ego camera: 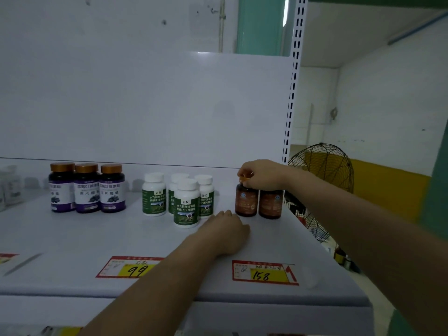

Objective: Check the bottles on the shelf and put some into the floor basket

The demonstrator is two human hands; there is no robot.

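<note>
Two brown bottles stand side by side at the right of the white shelf [72,238]. My right hand [260,174] pinches the gold cap of the left brown bottle [246,202] from above; the right brown bottle [269,204] is partly hidden under my wrist. My left hand [228,232] rests on the shelf, fingers loosely curled, just in front of the brown bottles and beside the white green-labelled bottles [186,206]. Three dark purple bottles with gold caps [87,187] stand further left. No basket is in view.
Yellow price tags reading 99 [131,267] and 158 [264,274] lie on the shelf's front. A black wire fan [322,170] stands past the shelf's right end. A slotted upright post [292,93] marks the shelf's right edge. Blurred pale bottles [9,187] sit at far left.
</note>
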